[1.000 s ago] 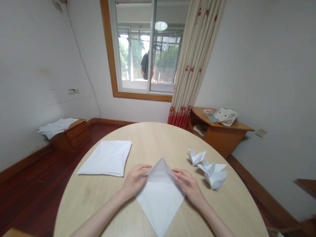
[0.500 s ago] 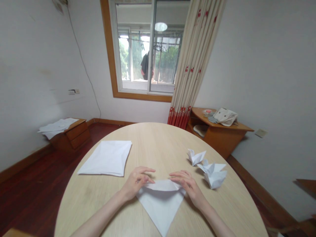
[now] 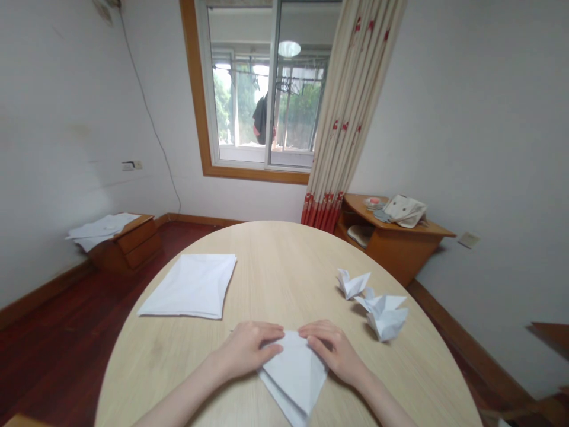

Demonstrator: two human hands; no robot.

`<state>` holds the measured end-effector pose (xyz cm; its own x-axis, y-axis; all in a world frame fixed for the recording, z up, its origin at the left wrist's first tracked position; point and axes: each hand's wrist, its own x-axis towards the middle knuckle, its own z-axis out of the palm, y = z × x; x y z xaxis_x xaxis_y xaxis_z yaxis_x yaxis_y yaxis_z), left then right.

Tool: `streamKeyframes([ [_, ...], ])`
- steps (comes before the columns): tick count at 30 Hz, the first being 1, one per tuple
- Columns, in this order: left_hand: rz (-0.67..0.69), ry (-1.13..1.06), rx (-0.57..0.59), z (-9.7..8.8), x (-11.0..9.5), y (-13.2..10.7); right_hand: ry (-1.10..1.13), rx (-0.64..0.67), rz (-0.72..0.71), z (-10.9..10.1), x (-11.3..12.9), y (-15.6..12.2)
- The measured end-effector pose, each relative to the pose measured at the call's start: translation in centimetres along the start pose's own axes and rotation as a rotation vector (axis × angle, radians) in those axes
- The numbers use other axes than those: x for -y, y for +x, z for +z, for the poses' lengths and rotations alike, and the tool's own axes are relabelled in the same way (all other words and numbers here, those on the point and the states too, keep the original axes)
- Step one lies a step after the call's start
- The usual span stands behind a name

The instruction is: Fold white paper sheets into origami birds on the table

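Folded paper (image 3: 297, 372) on a pale round table (image 3: 275, 273), window (image 3: 242, 112) beyond.

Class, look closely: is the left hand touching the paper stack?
Apart. The head view shows tabletop between the left hand and the paper stack.

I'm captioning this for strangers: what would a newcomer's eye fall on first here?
First, the folded white sheet on the near part of the round table, with the left hand and right hand at its far end. Next, the folded paper shapes on the table's right and the flat paper stack on its left. Behind, a pale curtain with red patterns hangs by the window.
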<state>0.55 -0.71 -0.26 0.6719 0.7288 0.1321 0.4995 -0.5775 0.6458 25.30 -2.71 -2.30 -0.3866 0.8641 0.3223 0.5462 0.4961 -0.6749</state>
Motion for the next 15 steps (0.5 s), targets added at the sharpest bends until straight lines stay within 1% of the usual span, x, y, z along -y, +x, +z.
streamKeyframes([
  [4, 0.086, 0.119, 0.052, 0.7, 0.5, -0.3, -0.067, 0.054, -0.052, 0.6, 0.1, 0.0],
  [9, 0.138, 0.218, 0.046, 1.6, 1.3, -0.2, -0.189, 0.11, -0.123, 0.8, 0.1, 0.1],
  [15, 0.19, 0.405, 0.056, 2.1, 1.6, 0.2, -0.273, 0.199, -0.08, 1.1, 0.3, 0.1],
])
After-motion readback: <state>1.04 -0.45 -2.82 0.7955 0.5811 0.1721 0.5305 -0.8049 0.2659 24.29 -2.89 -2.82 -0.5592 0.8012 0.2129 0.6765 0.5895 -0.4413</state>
